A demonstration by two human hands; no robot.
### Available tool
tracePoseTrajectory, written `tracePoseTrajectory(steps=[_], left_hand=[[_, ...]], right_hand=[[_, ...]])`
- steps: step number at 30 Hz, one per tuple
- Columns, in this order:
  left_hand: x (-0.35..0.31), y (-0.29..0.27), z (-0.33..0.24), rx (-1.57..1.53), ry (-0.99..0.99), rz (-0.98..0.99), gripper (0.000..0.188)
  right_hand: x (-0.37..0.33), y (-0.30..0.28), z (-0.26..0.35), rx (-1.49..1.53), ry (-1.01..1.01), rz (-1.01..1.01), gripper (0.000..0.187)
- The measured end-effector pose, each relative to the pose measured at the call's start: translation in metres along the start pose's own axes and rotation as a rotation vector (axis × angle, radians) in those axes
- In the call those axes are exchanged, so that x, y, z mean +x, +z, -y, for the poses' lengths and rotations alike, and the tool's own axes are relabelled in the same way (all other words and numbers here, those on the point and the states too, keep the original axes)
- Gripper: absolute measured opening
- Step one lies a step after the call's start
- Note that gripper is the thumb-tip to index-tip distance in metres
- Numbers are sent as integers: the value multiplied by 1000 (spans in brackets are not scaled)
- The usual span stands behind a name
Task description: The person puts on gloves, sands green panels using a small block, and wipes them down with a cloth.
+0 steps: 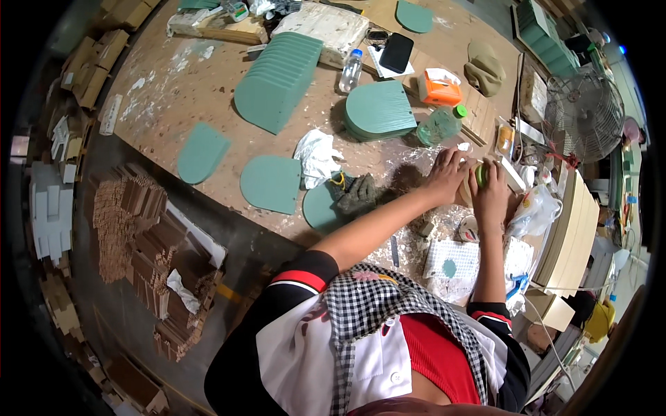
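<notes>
Both my hands are together at the right side of the worktable. The fingers of my right hand (490, 188) are curled round a small green round thing (480, 175), perhaps a lid or a roll; its kind is not clear. Close beside it, my left hand (446, 176) is closed with bent fingers against a pale, beige round edge (466, 191), mostly hidden by the hands. A bottle with a green cap (438, 126) stands just beyond my left hand. Near my left forearm lie a dark grey glove (357, 194) and a crumpled white cloth (316, 158).
Green arch-shaped panels stand in a long row (277, 83) and in a stack (379, 111); single panels (270, 184) lie nearby. An orange tissue box (440, 87), a phone (396, 53), and a clear bottle (351, 71) sit farther back. A fan (584, 114) stands at right, beside a plastic bag (535, 211).
</notes>
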State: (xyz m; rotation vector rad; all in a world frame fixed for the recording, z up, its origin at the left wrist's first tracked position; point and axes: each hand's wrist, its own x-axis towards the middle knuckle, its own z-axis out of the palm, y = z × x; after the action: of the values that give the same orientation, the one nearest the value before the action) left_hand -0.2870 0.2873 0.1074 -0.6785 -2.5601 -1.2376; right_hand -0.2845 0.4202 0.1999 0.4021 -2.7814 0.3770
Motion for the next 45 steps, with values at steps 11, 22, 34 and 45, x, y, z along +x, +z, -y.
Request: tracePoseTrajectory(steps=[11, 22, 34, 45], left_hand=[[4, 5, -13, -48, -127, -55, 89], [-9, -45, -46, 49, -36, 18, 78], [-209, -310, -251, -796, 517, -160, 15], [-257, -266, -275, -1361, 386, -101, 16]], right_hand=[[7, 4, -40, 388, -56, -21, 41], [6, 6, -66, 446, 27, -11, 56], [-13, -17, -214, 49, 361, -403, 54], [-16, 4, -257, -110, 629, -177, 86]])
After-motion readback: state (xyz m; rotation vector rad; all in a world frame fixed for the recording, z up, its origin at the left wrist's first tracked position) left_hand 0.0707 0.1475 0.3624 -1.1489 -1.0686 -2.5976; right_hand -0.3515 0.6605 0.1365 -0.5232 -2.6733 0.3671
